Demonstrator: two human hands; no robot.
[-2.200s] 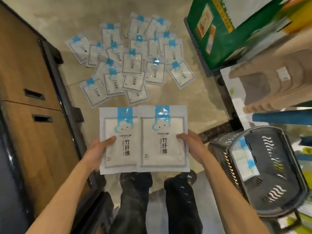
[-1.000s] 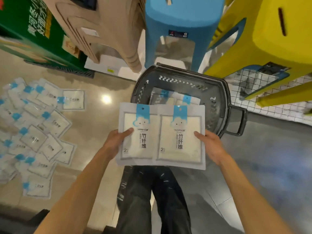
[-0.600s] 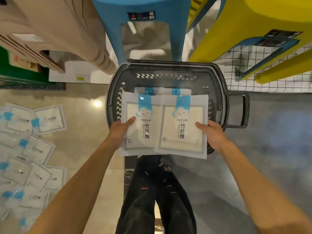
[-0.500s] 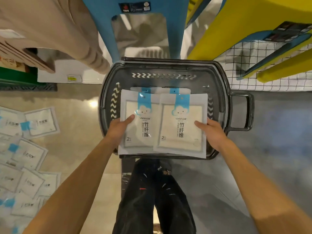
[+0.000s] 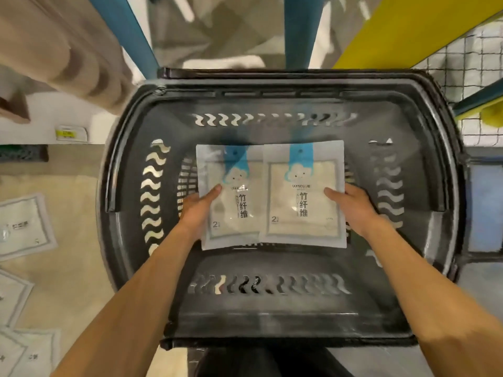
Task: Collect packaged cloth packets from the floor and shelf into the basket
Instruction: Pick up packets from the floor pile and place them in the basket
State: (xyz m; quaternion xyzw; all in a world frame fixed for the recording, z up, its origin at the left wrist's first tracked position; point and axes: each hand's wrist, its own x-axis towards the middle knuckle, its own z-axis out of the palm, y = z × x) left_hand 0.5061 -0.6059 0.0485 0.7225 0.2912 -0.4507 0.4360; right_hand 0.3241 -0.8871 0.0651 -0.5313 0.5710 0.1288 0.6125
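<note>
Both my arms reach down into the black plastic basket (image 5: 152, 268), which fills most of the view. My left hand (image 5: 200, 208) pinches the left edge of one cloth packet (image 5: 231, 219), thumb on top. My right hand (image 5: 353, 208) pinches the right edge of a second cloth packet (image 5: 302, 194) that overlaps the first. Both packets are white with a blue cloud tag and lie flat, low inside the basket near its floor. Whether other packets lie beneath them is hidden.
Several more cloth packets (image 5: 24, 227) lie on the beige floor at the left. Blue stool legs (image 5: 296, 31), a beige stool (image 5: 68, 50) and a yellow stool (image 5: 408, 28) stand just beyond the basket. A wire grid (image 5: 473, 63) is at the right.
I turned from the floor pile to the basket with both packets. In the last half second the packets went down from rim height deep into the basket and the view came closer.
</note>
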